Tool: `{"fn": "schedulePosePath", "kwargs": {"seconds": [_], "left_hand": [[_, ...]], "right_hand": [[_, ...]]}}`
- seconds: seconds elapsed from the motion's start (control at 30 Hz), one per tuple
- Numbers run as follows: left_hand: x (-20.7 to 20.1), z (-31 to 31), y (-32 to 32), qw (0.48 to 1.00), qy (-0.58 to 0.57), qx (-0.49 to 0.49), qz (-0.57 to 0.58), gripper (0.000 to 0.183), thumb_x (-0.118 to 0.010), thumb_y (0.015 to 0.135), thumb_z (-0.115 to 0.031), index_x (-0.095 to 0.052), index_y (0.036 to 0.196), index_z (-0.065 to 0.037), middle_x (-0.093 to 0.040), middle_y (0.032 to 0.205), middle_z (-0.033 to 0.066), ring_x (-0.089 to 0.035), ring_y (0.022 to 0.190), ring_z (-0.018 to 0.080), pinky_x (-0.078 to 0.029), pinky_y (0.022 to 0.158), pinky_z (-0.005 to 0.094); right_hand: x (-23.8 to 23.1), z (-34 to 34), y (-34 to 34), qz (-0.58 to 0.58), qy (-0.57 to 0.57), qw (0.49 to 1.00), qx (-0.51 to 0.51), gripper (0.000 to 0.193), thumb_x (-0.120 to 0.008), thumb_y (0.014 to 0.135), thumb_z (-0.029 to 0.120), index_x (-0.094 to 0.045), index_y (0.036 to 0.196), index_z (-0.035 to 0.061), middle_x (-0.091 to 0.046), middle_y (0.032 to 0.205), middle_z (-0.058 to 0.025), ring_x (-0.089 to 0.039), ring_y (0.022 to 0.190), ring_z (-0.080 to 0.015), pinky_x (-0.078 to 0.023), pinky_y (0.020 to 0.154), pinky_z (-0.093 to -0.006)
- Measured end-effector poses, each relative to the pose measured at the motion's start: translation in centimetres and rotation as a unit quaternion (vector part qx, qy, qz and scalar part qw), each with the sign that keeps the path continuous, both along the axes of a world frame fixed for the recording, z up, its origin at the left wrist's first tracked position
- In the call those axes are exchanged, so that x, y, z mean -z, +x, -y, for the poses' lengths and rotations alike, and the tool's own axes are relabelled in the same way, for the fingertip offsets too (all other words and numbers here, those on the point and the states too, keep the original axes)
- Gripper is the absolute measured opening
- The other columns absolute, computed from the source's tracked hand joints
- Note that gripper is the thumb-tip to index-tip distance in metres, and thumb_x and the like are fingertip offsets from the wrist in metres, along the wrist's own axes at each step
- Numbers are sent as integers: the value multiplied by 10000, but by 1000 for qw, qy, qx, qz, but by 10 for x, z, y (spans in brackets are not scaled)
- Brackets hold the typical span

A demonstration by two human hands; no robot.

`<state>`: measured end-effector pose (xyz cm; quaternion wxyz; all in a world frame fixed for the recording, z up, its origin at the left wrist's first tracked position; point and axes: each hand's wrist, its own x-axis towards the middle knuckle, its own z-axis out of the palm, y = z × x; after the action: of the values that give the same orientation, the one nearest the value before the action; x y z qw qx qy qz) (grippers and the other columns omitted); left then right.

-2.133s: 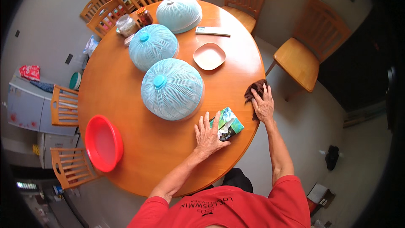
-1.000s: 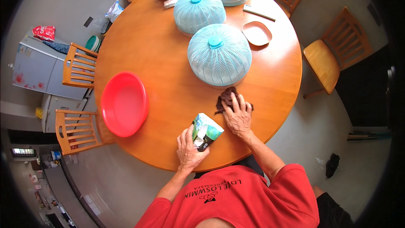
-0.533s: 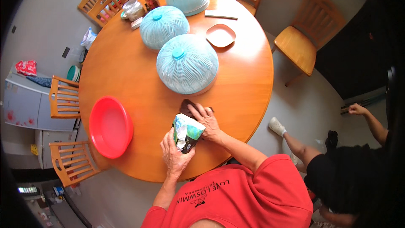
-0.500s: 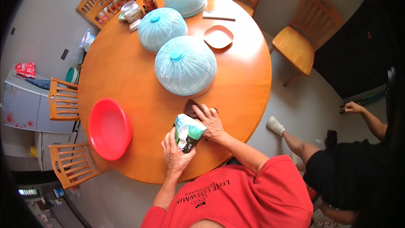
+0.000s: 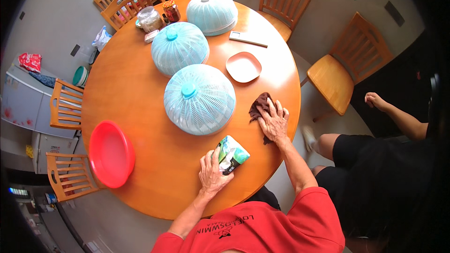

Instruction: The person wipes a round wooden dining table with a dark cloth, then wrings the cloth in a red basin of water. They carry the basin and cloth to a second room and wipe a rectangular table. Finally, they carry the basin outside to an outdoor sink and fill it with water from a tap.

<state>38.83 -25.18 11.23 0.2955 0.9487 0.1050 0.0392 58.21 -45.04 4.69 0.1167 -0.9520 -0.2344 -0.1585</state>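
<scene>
My right hand (image 5: 273, 122) presses a crumpled dark brown cloth (image 5: 260, 105) against the wooden round table (image 5: 154, 168), close to its right edge. Part of the cloth shows beyond my fingertips and a bit below the palm. My left hand (image 5: 213, 174) grips the side of a green, white and black tissue pack (image 5: 235, 153), with a white tissue poking out of its opening. Just beyond the pack sits a light blue woven dome food cover (image 5: 200, 99). A square pinkish tray (image 5: 243, 67) lies past the cloth.
Two more blue food covers (image 5: 180, 48) (image 5: 212, 13) stand farther back, near jars (image 5: 149, 19) and a slim flat box (image 5: 248, 40). At left is a red basin (image 5: 111, 154). Wooden chairs (image 5: 333, 79) ring the table. Another person (image 5: 375, 182) is at the right.
My right hand has slid the cloth rightward and away, toward the table's right edge. The tissue pack, in my left hand, has shifted right and slightly nearer. The view has also shifted.
</scene>
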Motion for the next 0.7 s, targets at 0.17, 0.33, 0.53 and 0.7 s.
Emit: {"fn": "schedulePosePath", "kwargs": {"seconds": [0.17, 0.33, 0.53, 0.7], "left_hand": [[0, 19, 26, 999, 28, -33, -5, 854, -761, 539, -219, -393, 1297, -81, -450, 1192, 137, -431, 1087, 369, -456, 855, 464], [-1, 28, 39, 997, 49, -53, -27, 843, -757, 544, -214, -396, 1294, -83, -435, 1211, 147, -421, 1092, 379, -458, 845, 463], [0, 27, 36, 997, 53, -48, -16, 806, -748, 565, -205, -412, 1286, -82, -432, 1222, 146, -415, 1103, 373, -447, 863, 462], [5, 20, 26, 999, 23, -28, 5, 838, -762, 570, -200, -388, 1316, -131, -399, 1256, 146, -395, 1129, 374, -472, 846, 462]], "right_hand": [[11, 11, 93, -3, -6, 1000, 16, 404, -585, 803, 392, -596, 1193, 288, -397, 1395, -49, -278, 1293, -298, -194, 1009, -493], [9, 23, 165, -18, -42, 993, 108, 450, -519, 851, 429, -511, 1281, 297, -334, 1440, -59, -309, 1269, -359, -234, 975, -550], [18, 33, 165, -115, -39, 965, 233, 493, -430, 911, 451, -370, 1376, 301, -259, 1469, -86, -343, 1236, -418, -343, 951, -560], [28, 44, 105, -140, 13, 943, 301, 499, -464, 911, 404, -360, 1377, 261, -310, 1403, -216, -375, 1198, -416, -383, 931, -532]]}}
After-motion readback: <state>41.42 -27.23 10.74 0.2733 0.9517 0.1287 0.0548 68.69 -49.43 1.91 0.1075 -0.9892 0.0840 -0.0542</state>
